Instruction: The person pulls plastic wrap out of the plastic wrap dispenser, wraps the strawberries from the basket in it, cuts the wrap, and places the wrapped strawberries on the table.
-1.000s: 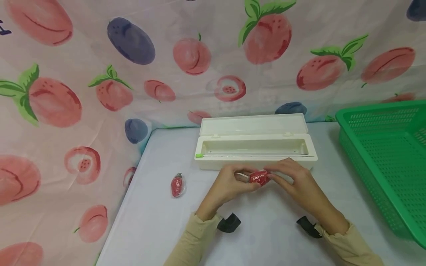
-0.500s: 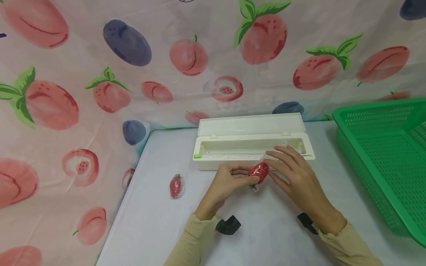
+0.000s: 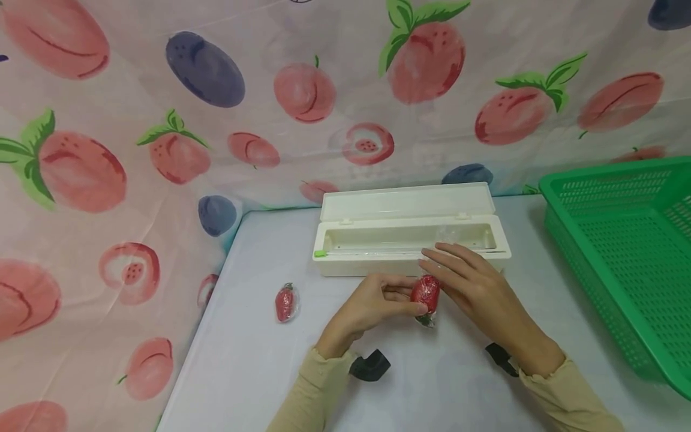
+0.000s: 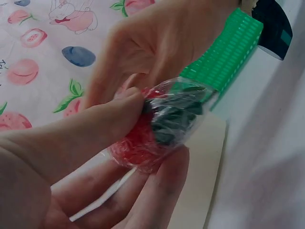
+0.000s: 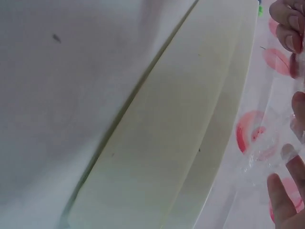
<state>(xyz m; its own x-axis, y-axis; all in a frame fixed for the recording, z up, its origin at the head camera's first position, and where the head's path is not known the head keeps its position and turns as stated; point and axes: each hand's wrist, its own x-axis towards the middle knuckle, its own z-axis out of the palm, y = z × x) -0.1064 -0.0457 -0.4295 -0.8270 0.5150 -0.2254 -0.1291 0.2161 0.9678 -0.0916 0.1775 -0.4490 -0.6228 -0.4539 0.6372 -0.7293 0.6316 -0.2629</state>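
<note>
Down and toward the person comes the wrapped strawberry (image 3: 425,294), off the lip of the cling-film dispenser box (image 3: 410,240), and it tips from lying crosswise to nearly upright, green cap pointing down. Left hand (image 3: 372,306) has it pinched between thumb and fingertips just in front of the box, low over the counter (image 3: 259,360) — a clenched grip on the berry itself, and the left wrist view shows the film (image 4: 183,112) bunched and glossy round the red flesh and dark leaves. Right hand (image 3: 475,288) lies alongside with fingers stretched out straight, touching the far side of the berry; it looks like a smoothing press rather than a hold, likely to seat the loose film flat. Its wrist camera catches clear film by the fingertips (image 5: 281,200). Behind, the dispenser sits with lid up near the counter's back edge. Another wrapped strawberry (image 3: 286,302) lies toward the left edge, well apart. Green plastic basket (image 3: 621,240) stands at the right.
</note>
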